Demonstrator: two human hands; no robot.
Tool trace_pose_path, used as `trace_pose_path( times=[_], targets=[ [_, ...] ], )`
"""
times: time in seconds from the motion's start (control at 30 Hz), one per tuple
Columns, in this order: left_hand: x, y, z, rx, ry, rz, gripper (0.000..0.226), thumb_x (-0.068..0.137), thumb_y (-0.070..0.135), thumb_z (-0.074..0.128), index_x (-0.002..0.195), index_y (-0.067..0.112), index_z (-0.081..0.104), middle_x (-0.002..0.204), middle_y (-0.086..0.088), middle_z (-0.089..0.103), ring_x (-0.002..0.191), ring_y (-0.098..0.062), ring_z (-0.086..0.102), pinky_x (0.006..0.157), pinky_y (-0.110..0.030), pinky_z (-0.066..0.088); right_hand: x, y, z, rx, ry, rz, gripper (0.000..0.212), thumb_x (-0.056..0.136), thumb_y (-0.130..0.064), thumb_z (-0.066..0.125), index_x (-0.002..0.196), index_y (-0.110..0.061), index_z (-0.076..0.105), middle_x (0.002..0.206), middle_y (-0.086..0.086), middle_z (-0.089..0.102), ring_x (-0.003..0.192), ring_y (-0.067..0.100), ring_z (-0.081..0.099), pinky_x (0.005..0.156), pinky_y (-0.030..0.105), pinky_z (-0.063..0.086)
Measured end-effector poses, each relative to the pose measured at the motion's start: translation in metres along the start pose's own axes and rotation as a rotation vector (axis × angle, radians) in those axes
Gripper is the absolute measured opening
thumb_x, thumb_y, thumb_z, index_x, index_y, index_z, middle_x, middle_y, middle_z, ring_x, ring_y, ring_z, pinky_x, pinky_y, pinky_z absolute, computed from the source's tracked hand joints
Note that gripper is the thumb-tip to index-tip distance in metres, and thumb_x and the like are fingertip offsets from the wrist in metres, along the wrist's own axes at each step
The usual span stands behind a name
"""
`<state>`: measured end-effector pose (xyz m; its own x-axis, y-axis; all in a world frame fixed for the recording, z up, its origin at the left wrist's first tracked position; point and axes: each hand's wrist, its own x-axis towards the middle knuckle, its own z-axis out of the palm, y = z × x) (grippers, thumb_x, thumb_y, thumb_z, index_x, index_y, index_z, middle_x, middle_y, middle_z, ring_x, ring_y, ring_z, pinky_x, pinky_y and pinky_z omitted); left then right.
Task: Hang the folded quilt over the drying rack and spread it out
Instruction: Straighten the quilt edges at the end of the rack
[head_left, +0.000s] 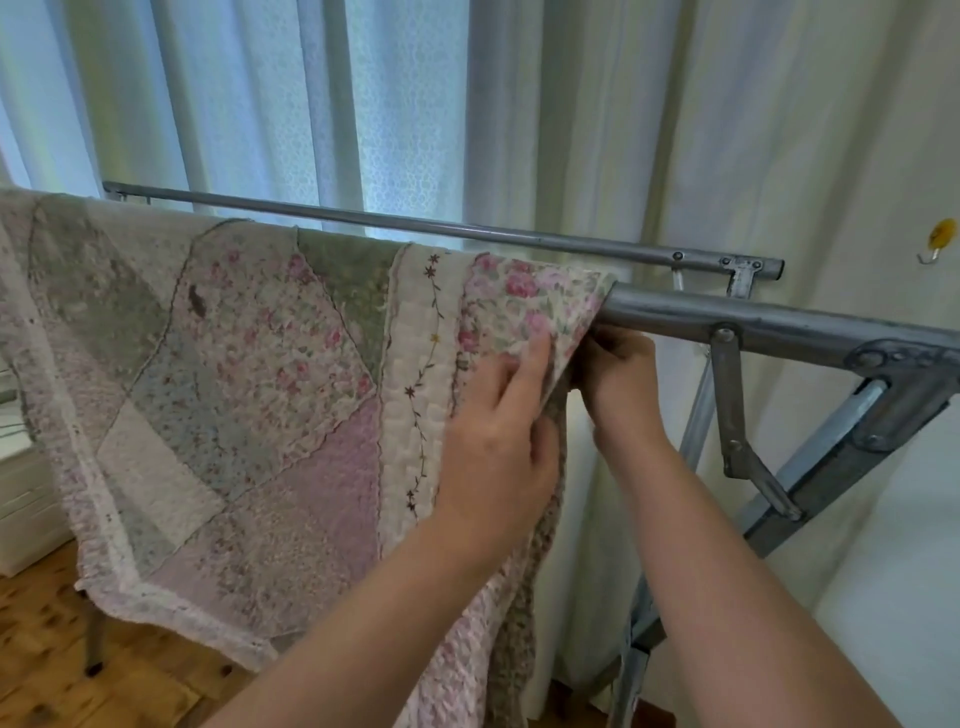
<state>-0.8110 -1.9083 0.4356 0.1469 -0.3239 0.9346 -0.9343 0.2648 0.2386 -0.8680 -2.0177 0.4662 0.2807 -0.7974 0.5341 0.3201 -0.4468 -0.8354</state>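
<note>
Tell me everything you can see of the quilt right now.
The quilt is a soft patchwork of pale pink, green, blue and cream floral pieces, with a cream embroidered vine strip and a stitched border. It hangs draped over the near bar of the drying rack, its front falling toward the wooden floor. The left hand pinches its right edge from the front; the right hand grips behind that edge, just under the bar.

The quilt (218, 395) is a patchwork of pink, green and white pieces with little flowers. The drying rack (727, 317) is grey. The curtains (571, 130) are pale cream. The floor (47, 670) is brown wood.
</note>
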Motion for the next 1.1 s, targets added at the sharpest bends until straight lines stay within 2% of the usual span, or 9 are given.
trace_pose_path(
  times=[0.17, 0.33, 0.5, 0.6, 0.73, 0.83, 0.93, 1.03, 1.1],
  targets=[
    [-0.008, -0.02, 0.015, -0.077, -0.124, -0.159, 0.05, 0.081, 0.005, 0.056, 0.129, 0.002, 0.045, 0.097, -0.017, 0.056, 0.075, -0.023, 0.053, 0.06, -0.029, 0.045, -0.019, 0.014, -0.004, -0.001, -0.209, 0.027, 0.022, 0.089, -0.024, 0.055, 0.076, -0.029, 0.071, 0.07, -0.008, 0.071, 0.066, 0.009, 0.065, 0.055, 0.024, 0.052],
    [-0.035, -0.036, 0.025, 0.261, -0.426, -0.348, 0.018, 0.082, 0.03, 0.054, 0.087, 0.016, 0.044, 0.077, -0.006, 0.059, 0.065, -0.03, 0.058, 0.05, -0.029, 0.034, -0.021, 0.025, -0.017, -0.097, -0.266, 0.1, 0.018, 0.078, -0.035, 0.06, 0.069, -0.024, 0.072, 0.061, 0.005, 0.067, 0.055, 0.022, 0.058, 0.05, 0.027, 0.045],
    [-0.054, -0.039, 0.019, 0.303, -0.497, -0.293, 0.036, 0.08, 0.036, 0.038, 0.051, 0.02, 0.024, 0.048, 0.003, 0.031, 0.044, -0.021, 0.037, 0.041, -0.025, 0.022, -0.016, 0.034, -0.02, -0.38, -0.157, 0.03, 0.023, 0.086, -0.023, 0.061, 0.069, -0.01, 0.068, 0.07, 0.011, 0.07, 0.062, 0.015, 0.06, 0.055, 0.034, 0.047],
    [-0.064, -0.032, 0.012, 0.125, -0.312, -0.189, 0.028, 0.072, 0.027, 0.041, 0.049, 0.02, 0.025, 0.044, 0.007, 0.022, 0.035, -0.013, 0.021, 0.039, -0.015, 0.01, -0.019, 0.034, -0.021, -0.39, -0.167, 0.033, 0.025, 0.087, -0.017, 0.06, 0.069, -0.002, 0.067, 0.067, 0.017, 0.068, 0.058, 0.014, 0.056, 0.052, 0.037, 0.044],
    [-0.065, -0.033, 0.023, 0.157, -0.316, -0.218, 0.033, 0.072, 0.029, 0.04, 0.044, 0.011, 0.041, 0.037, -0.006, 0.043, 0.028, -0.021, 0.039, 0.038, -0.016, 0.021, -0.033, 0.03, -0.014, -0.354, -0.343, 0.081, 0.025, 0.084, 0.003, 0.053, 0.064, -0.004, 0.066, 0.059, 0.01, 0.065, 0.051, 0.013, 0.053, 0.05, 0.028, 0.043],
    [-0.06, -0.032, 0.027, 0.177, -0.282, -0.221, 0.035, 0.071, 0.034, 0.041, 0.043, 0.013, 0.041, 0.039, -0.005, 0.047, 0.03, -0.023, 0.044, 0.037, -0.018, 0.022, -0.034, 0.026, -0.017, -0.337, -0.371, 0.07, 0.018, 0.087, 0.0, 0.051, 0.076, 0.008, 0.064, 0.071, 0.028, 0.063, 0.055, 0.016, 0.053, 0.05, 0.029, 0.043],
    [-0.073, -0.033, 0.023, 0.099, -0.229, -0.324, 0.031, 0.069, 0.042, 0.051, 0.056, 0.013, 0.051, 0.058, 0.0, 0.053, 0.044, -0.018, 0.048, 0.04, -0.02, 0.029, -0.035, 0.03, -0.024, -0.376, -0.424, 0.127, 0.017, 0.086, -0.007, 0.056, 0.075, -0.006, 0.069, 0.072, 0.018, 0.068, 0.061, 0.015, 0.057, 0.055, 0.031, 0.047],
    [-0.091, -0.041, 0.023, 0.204, -0.378, -0.464, 0.025, 0.075, 0.04, 0.058, 0.068, 0.018, 0.047, 0.069, 0.003, 0.05, 0.055, -0.017, 0.045, 0.046, -0.025, 0.031, -0.041, 0.043, -0.031, -0.61, -0.494, 0.194, 0.023, 0.078, -0.008, 0.059, 0.059, -0.022, 0.063, 0.056, -0.01, 0.062, 0.053, 0.003, 0.055, 0.053, 0.026, 0.044],
    [-0.102, -0.046, 0.025, 0.336, -0.561, -0.517, 0.035, 0.084, 0.037, 0.052, 0.057, 0.021, 0.035, 0.058, 0.006, 0.041, 0.052, -0.015, 0.041, 0.043, -0.026, 0.028, -0.044, 0.054, -0.035, -0.729, -0.487, 0.207, 0.031, 0.079, -0.009, 0.058, 0.049, -0.019, 0.054, 0.048, -0.004, 0.054, 0.049, 0.01, 0.051, 0.052, 0.028, 0.04]
  ],
)
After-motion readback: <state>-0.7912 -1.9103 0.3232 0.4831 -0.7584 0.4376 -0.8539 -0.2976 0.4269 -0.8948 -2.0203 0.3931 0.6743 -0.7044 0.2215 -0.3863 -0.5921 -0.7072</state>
